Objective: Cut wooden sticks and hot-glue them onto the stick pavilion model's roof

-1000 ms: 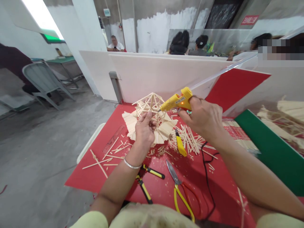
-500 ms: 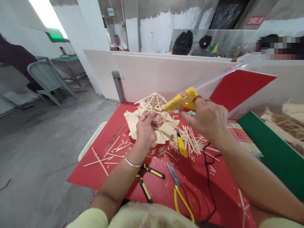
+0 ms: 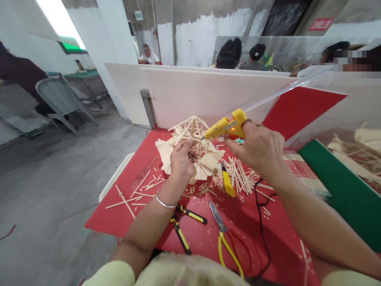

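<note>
Glue gun (image 3: 224, 126) nozzle right at the wooden stick frame (image 3: 193, 129)

Your right hand (image 3: 260, 145) grips the glue gun by its handle, its nozzle pointing left and down; whether it touches the frame you cannot tell. Your left hand (image 3: 183, 161) pinches the near side of the frame, which sits toward the far edge of the red tabletop (image 3: 108, 218). Loose sticks (image 3: 241, 176) and a yellow utility knife (image 3: 228, 184) lie to its right, the scissors (image 3: 220, 222) nearer you.
</note>
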Available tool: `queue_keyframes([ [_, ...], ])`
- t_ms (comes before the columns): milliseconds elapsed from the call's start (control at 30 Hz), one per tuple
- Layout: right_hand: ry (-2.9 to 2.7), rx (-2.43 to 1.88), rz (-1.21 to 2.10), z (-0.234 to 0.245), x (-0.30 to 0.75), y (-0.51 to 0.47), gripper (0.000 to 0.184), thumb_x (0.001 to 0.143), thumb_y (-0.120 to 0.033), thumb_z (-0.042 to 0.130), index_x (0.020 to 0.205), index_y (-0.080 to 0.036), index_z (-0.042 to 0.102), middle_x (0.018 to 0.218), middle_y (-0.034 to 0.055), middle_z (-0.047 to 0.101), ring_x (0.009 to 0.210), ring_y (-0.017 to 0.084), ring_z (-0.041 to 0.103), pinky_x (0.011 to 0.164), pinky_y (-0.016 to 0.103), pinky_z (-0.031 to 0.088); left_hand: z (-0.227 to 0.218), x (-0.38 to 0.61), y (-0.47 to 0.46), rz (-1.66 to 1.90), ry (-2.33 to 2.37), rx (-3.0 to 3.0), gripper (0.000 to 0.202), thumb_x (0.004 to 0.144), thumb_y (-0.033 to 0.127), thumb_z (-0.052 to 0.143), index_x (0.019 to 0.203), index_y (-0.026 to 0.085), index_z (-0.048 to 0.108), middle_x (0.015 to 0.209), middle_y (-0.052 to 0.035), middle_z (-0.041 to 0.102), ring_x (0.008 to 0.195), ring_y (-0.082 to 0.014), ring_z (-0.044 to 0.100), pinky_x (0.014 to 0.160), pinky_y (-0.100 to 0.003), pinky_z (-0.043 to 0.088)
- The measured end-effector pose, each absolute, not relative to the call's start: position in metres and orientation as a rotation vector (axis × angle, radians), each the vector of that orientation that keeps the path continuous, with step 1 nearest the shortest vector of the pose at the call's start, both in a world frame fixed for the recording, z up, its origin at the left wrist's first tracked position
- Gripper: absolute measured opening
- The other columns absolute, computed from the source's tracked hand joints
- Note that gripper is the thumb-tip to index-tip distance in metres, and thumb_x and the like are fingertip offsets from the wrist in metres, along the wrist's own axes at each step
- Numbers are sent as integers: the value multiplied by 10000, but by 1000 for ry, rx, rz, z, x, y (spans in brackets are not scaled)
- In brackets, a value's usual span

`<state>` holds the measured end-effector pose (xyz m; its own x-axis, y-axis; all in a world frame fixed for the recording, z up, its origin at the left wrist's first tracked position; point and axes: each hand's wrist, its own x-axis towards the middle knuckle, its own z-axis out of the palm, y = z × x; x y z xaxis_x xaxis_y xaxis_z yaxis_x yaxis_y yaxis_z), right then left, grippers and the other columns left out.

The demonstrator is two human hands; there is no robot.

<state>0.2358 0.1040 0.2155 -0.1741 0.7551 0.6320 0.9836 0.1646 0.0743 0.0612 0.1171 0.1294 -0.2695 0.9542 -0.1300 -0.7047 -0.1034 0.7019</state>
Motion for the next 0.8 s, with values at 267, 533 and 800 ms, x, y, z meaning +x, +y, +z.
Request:
queue_keyframes([
  [267, -1990, -1638, -687, 215, 237, 105, 469, 836, -542, 541, 1053, -135, 629, 827, 117, 689, 644, 206, 571, 563, 300, 183, 131, 60, 117, 1687, 820, 447, 232, 703, 277, 803, 840, 144, 671, 773, -2, 715, 439, -63, 596, 337, -160, 320],
  [533, -1990, -1643, -634, 217, 235, 103, 457, 846, -519, 536, 1054, -125, 631, 832, 126, 690, 658, 208, 568, 570, 299, 193, 132, 60, 117, 1704, 856, 467, 287, 667, 313, 835, 820, 141, 663, 770, -18, 721, 451, -71, 601, 350, -170, 328],
  [800, -1973, -1640, -598, 215, 236, 105, 456, 838, -540, 549, 1042, -141, 636, 837, 113, 694, 659, 209, 568, 570, 296, 180, 129, 60, 119, 1713, 879, 483, 270, 684, 298, 815, 838, 134, 666, 797, -25, 720, 469, -75, 607, 352, -168, 341],
])
